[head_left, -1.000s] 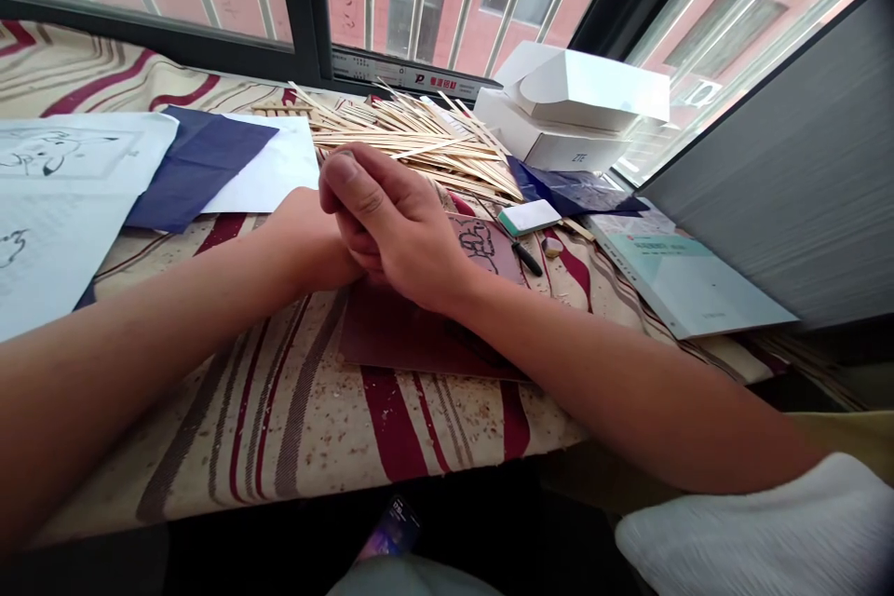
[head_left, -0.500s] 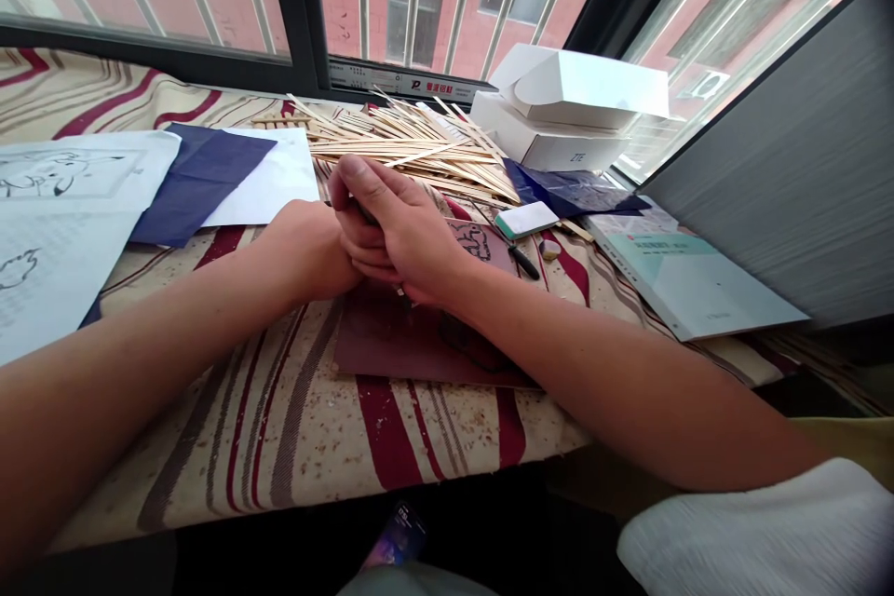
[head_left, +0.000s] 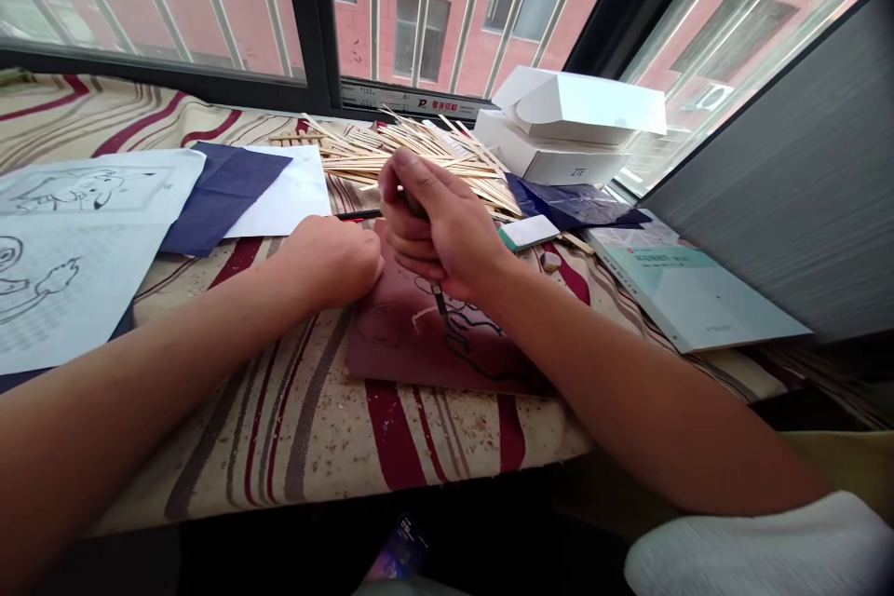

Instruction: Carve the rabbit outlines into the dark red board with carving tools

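Observation:
My right hand (head_left: 443,228) is wrapped in a fist round a carving tool (head_left: 439,299), its dark handle mostly hidden in the palm. The metal shaft points down at a reddish-brown board (head_left: 381,349) with a line drawing, partly cut in dark grooves. A thin pale curl lies beside the tip; whether the tip touches the board, I cannot tell. My left hand (head_left: 335,261) is curled closed at the board's upper left edge, its fingertips hidden. Just beyond it lies a dark pen-like stick (head_left: 358,215). My right forearm covers part of the board.
Thin wooden sticks (head_left: 419,149) are heaped by the window. White boxes (head_left: 569,144), a white-and-green block (head_left: 529,232), a small eraser-like piece (head_left: 550,261) and a book (head_left: 698,289) lie right. Drawing sheets (head_left: 84,251) and dark blue paper (head_left: 216,191) lie left. Crumbs dot the striped cloth (head_left: 293,428).
My hands were together over the board and are now apart. The right hand with the carving tool has moved right, uncovering the tool's shaft and more of the drawing.

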A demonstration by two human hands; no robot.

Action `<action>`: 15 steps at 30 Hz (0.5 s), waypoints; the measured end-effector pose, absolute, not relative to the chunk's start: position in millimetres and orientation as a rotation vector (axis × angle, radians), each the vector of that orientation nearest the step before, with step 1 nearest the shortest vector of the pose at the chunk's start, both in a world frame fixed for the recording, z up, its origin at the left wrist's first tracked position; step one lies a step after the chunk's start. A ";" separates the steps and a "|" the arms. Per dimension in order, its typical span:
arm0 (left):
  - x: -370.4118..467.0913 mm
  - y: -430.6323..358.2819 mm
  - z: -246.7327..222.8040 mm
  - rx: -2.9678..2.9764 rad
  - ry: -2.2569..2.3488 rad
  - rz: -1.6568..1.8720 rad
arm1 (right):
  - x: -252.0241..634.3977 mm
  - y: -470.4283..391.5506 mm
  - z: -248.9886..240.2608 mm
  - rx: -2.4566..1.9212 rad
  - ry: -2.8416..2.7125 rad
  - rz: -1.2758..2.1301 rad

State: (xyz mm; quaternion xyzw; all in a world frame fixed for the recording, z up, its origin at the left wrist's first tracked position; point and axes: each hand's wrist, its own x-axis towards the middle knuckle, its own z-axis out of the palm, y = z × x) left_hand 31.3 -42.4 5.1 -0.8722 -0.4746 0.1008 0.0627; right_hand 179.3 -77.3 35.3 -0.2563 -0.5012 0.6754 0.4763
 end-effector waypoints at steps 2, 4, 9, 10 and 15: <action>33.4 -46.9 11.7 -2.536 -1.466 0.438 | 183.4 -75.2 34.9 -0.632 -1.237 1.594; 33.2 -47.7 12.6 -2.521 -1.461 0.431 | 183.8 -74.9 33.3 -0.641 -1.252 1.560; 28.5 -40.1 1.9 -2.589 -1.413 0.332 | 176.7 -76.7 28.0 -0.553 -1.304 1.499; 28.0 -38.2 0.2 -2.601 -1.409 0.294 | 175.8 -76.4 27.0 -0.541 -1.310 1.489; 30.3 -29.4 1.4 -2.575 -1.393 0.386 | 175.3 -71.2 21.7 -0.497 -1.278 1.436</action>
